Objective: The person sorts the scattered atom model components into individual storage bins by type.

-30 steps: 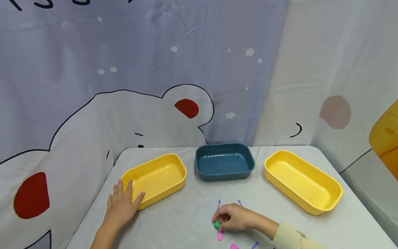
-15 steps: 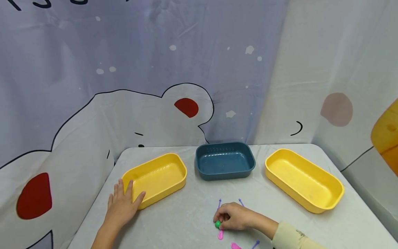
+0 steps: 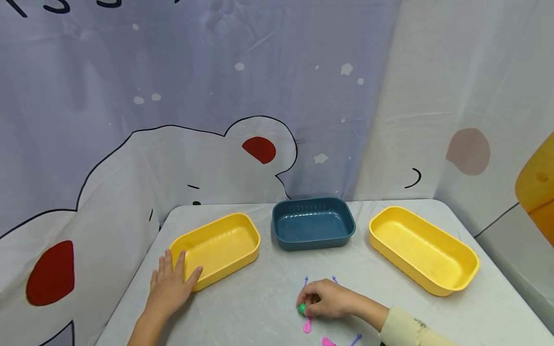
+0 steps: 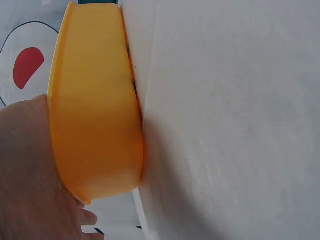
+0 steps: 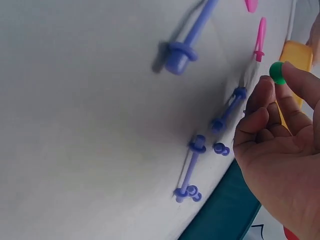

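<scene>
My right hand [image 3: 326,299] pinches a small green ball [image 5: 276,73] between thumb and fingers, low over the white table. Two purple plastic rods with knobbed ends lie by it; the right wrist view shows one rod [image 5: 189,167] and another rod [image 5: 230,111] close to the fingers. A pink piece with a rounded paddle end [image 3: 307,327] pokes out below the ball. My left hand [image 3: 170,290] lies on the near left corner of a yellow tray [image 3: 220,247], fingers stretched over its rim and thumb along its front wall.
A dark teal tray [image 3: 313,230] stands at the back middle, and a second yellow tray [image 3: 426,254] sits slanted on the right. Near the front edge lie another pink piece [image 3: 327,341] and a purple rod [image 3: 356,339]. A printed curtain [image 3: 207,163] hangs behind the table.
The green ball has shifted slightly upward in the right fingers, and the right hand has risen a little. My left hand stays on the yellow tray.
</scene>
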`<state>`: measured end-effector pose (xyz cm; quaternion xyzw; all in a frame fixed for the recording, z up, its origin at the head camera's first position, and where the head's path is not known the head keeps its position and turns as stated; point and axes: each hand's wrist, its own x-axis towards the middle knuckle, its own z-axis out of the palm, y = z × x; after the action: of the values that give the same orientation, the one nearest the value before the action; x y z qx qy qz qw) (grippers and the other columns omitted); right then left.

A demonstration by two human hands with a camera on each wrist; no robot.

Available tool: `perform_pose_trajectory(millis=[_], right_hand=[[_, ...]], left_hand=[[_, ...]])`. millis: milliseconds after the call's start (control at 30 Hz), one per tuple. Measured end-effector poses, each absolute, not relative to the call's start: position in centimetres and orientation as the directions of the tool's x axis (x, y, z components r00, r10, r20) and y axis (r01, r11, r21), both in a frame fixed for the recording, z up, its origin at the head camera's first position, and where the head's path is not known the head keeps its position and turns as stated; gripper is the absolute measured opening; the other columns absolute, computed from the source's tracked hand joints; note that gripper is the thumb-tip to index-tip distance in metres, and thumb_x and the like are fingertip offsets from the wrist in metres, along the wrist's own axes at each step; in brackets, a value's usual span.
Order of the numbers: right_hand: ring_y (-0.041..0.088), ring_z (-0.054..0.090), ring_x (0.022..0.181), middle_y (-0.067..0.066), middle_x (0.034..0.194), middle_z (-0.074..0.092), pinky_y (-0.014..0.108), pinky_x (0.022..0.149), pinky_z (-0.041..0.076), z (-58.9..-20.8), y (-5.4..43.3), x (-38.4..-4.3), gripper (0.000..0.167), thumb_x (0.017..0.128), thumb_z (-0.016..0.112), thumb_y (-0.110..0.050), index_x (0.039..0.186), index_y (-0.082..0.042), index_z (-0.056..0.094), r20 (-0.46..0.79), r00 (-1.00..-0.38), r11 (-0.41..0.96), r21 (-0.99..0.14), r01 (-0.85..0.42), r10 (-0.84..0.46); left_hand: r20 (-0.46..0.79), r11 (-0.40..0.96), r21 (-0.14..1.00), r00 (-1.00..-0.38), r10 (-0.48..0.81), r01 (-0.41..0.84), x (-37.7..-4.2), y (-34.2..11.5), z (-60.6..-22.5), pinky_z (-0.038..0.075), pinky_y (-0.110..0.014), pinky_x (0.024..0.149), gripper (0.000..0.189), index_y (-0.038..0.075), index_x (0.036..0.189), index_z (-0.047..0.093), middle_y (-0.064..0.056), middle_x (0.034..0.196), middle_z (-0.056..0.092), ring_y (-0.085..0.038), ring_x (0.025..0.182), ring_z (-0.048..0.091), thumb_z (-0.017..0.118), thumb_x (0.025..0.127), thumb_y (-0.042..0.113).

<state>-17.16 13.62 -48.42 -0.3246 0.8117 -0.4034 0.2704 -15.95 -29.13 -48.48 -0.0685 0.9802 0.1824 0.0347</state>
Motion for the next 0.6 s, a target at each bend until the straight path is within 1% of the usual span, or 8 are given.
perform_pose_trajectory(millis=[167,400,600], right_hand=[[-0.001,0.053,0.071,-0.013,0.077,0.060,0.017,0.064,0.046,-48.0,13.5,-17.4,0.009,0.091,0.074,-0.012,0.098,-0.016,0.073,-0.189,-0.640,0.471,-0.828,-0.304,-0.745],[-0.003,0.051,0.071,-0.015,0.077,0.058,0.017,0.065,0.046,-47.5,13.0,-18.2,0.008,0.092,0.073,-0.011,0.097,-0.016,0.074,-0.147,-0.639,0.474,-0.796,-0.377,-0.755],[-0.002,0.053,0.072,-0.014,0.078,0.060,0.018,0.067,0.048,-47.1,12.7,-18.8,0.007,0.092,0.074,-0.013,0.098,-0.017,0.073,-0.151,-0.640,0.475,-0.798,-0.370,-0.753]], left_hand=[[-0.095,0.923,0.356,-0.988,-0.122,-0.148,-15.9,-29.1,-48.5,0.001,-0.076,0.113,0.100,-0.003,0.160,0.015,-0.039,0.161,-0.009,-0.059,0.147,-0.004,0.034,0.098,0.073],[-0.079,0.926,0.352,-0.990,-0.117,-0.138,-15.9,-29.1,-48.6,0.003,-0.076,0.113,0.097,-0.003,0.160,0.016,-0.039,0.161,-0.007,-0.059,0.148,-0.002,0.035,0.099,0.071],[-0.082,0.924,0.355,-0.989,-0.120,-0.141,-15.9,-29.1,-48.6,0.002,-0.076,0.113,0.098,-0.003,0.159,0.016,-0.039,0.161,-0.008,-0.059,0.148,-0.002,0.035,0.099,0.072]])
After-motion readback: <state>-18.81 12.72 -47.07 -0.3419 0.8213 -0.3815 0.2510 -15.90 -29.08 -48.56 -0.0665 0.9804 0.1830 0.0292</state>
